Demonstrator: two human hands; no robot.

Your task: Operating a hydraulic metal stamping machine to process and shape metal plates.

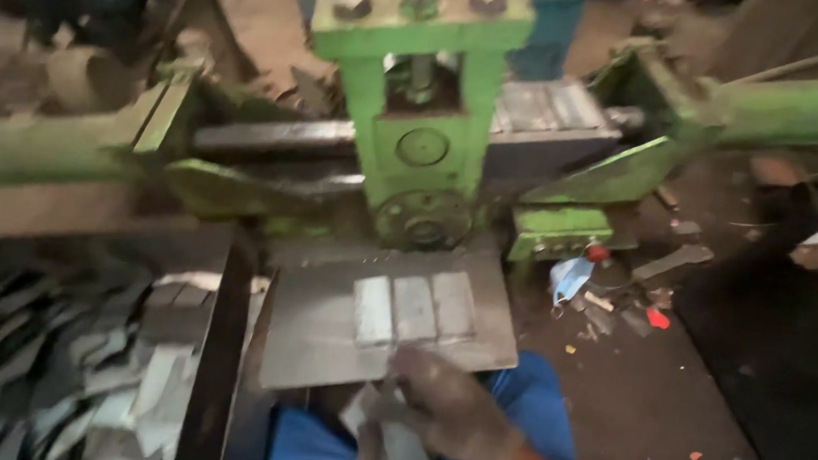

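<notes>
Right hand (pixel 446 409) in dirty glove grasps metal strip (pixel 398 444) near plate (pixel 310 337) with three strips (pixel 414 310) ahead; left hand unseen. Placement step; needs aligning beside them.

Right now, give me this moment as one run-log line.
right hand: gloved, holding flat metal pieces | left hand: not in view | three flat blanks side by side on steel plate | green press behind

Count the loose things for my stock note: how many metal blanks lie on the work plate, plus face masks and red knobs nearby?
Metal blanks on the work plate: 3
Blue face mask: 1
Red knob: 1
Total: 5
</notes>
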